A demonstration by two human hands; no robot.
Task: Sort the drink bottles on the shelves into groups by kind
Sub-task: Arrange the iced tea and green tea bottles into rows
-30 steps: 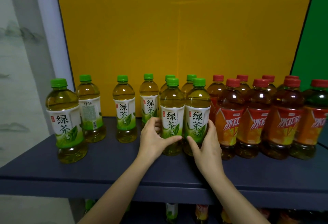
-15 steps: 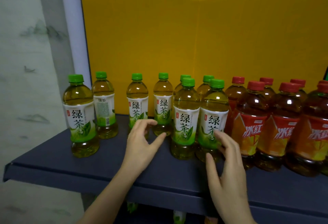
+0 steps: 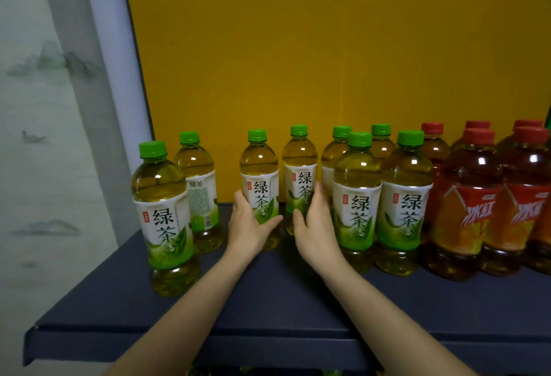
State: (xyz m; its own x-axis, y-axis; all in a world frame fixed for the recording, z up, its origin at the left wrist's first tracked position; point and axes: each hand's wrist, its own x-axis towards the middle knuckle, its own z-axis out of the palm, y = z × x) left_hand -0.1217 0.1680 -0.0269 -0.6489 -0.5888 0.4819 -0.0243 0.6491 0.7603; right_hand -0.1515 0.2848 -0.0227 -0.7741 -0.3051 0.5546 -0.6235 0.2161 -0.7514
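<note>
Head view: the left hand (image 3: 250, 226) wraps thumb and fingers round a green-capped clear plastic green-tea bottle (image 3: 258, 167), the right hand (image 3: 316, 226) round its twin bottle (image 3: 299, 161), at 12 o'clock on the dark blue shelf (image 3: 268, 301). Gathering green teas seems the step; next, both likely slide toward 3 o'clock, nearer the red-capped brown tea bottles (image 3: 465, 214). Fingertips behind are hidden; the rightmost bottles are cut off.

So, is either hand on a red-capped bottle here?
No, the left hand holds a green-capped bottle and the right hand its green-capped neighbour; the red-capped bottles stand untouched.
</note>
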